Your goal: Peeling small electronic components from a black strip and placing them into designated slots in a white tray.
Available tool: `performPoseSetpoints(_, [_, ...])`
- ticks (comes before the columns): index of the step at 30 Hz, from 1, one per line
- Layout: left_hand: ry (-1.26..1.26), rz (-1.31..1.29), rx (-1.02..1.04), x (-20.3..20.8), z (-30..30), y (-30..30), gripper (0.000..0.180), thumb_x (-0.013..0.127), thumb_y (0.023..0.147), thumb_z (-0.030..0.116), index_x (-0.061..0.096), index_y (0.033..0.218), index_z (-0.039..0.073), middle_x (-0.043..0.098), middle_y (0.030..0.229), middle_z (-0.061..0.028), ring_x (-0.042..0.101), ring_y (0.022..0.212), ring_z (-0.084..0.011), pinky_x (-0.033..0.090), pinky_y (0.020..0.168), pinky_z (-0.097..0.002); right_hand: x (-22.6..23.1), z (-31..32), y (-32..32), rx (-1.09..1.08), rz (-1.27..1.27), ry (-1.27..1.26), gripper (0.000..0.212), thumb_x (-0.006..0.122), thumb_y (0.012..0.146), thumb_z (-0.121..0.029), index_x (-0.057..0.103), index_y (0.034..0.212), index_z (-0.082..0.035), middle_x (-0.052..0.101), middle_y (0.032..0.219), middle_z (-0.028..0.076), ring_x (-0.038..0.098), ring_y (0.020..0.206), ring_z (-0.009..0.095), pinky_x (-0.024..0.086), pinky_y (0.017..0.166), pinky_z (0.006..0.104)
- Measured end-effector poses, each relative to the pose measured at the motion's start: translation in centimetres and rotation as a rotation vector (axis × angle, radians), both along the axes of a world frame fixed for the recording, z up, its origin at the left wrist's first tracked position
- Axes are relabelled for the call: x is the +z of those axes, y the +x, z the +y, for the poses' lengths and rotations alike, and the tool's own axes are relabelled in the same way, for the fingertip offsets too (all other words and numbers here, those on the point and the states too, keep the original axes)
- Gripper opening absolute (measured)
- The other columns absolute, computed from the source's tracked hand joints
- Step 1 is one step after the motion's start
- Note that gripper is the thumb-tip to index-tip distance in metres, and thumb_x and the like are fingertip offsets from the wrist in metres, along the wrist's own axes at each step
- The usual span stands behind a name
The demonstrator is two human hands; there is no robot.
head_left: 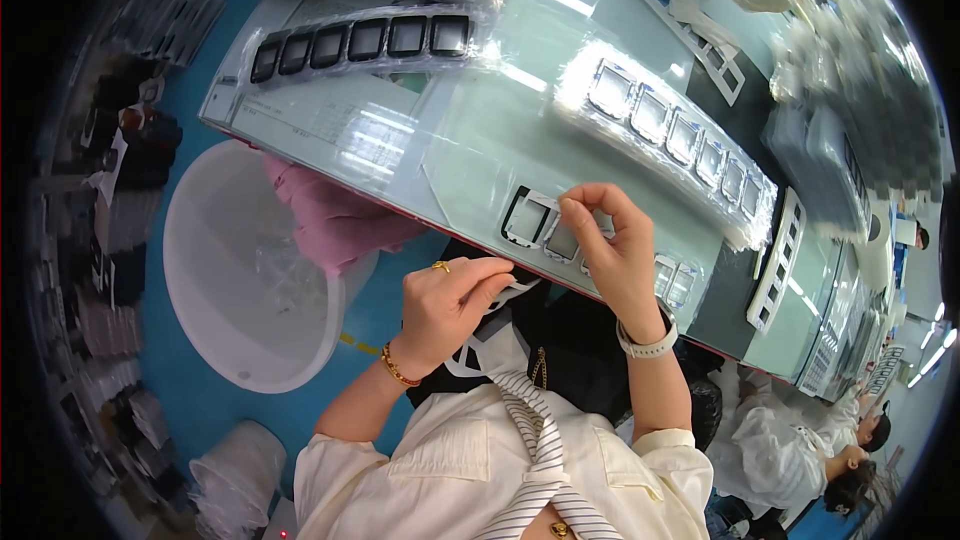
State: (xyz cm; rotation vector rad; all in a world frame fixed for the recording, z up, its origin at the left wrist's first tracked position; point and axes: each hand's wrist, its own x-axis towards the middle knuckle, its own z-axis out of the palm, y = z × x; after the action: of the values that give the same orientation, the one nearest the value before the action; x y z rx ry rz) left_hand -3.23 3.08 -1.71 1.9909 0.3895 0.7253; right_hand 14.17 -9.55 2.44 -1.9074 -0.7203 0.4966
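Observation:
On the glass-topped table just ahead of me lies a short row of small rectangular frames. The leftmost is a black frame [519, 228] with a pale edge; a white-edged frame [682, 285] sits at the other end. My right hand [615, 250] reaches over this row, thumb and forefinger pinched at the black frame's upper right corner. What they grip is too small to name. My left hand [445, 305] is closed by the table's front edge, thumb and forefinger together; anything between them cannot be made out. Below it, white strips hang over my dark lap.
A plastic-wrapped row of black frames [367, 40] lies far left, and a wrapped row of clear-windowed frames [683, 138] far right. A white slotted strip [775, 270] is beyond. Left of the table stand a white tub [205, 270] and pink cloth [315, 210]. A person [790, 450] sits at right.

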Motion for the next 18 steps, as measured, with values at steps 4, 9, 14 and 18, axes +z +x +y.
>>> performPoseSetpoints(4, [0.118,0.037,-0.014,-0.45,0.43,-0.09,0.014,0.083,0.089,0.014,0.080,0.102,0.011,0.059,0.063,-0.0021,0.055,0.049,-0.0190,0.043,0.048,-0.0321,-0.11,0.25,-0.05,0.003,-0.016,-0.040,0.011,0.069,0.101,-0.007,0.070,0.104,0.004,0.071,0.091,0.003,0.064,0.087,0.010,0.051,0.081,0.0250])
performPoseSetpoints(9, [0.223,0.038,-0.001,-0.79,0.68,0.02,0.021,0.083,0.087,0.016,0.082,0.108,0.015,0.053,0.060,-0.0003,0.051,0.047,-0.0176,0.041,0.047,-0.0319,-0.33,0.46,-0.17,0.011,-0.047,-0.036,0.012,0.069,0.101,-0.008,0.070,0.104,0.004,0.071,0.091,0.003,0.064,0.086,0.010,0.051,0.081,0.0255])
performPoseSetpoints(14, [0.235,0.072,-0.031,-0.61,0.88,-0.15,0.021,0.082,0.089,0.009,0.082,0.110,0.011,0.056,0.063,-0.0014,0.053,0.050,-0.0171,0.040,0.049,-0.0325,-0.45,0.58,-0.22,0.012,-0.071,-0.047,0.012,0.070,0.101,-0.008,0.070,0.103,0.004,0.072,0.091,0.003,0.064,0.086,0.010,0.051,0.081,0.0263])
performPoseSetpoints(18, [0.236,0.071,-0.027,-0.62,0.87,-0.14,0.022,0.082,0.089,0.010,0.082,0.111,0.012,0.056,0.063,-0.0015,0.053,0.050,-0.0174,0.040,0.049,-0.0326,-0.67,0.50,-0.19,0.010,-0.086,-0.064,0.012,0.070,0.101,-0.008,0.070,0.103,0.004,0.072,0.090,0.004,0.064,0.086,0.010,0.051,0.081,0.0263])
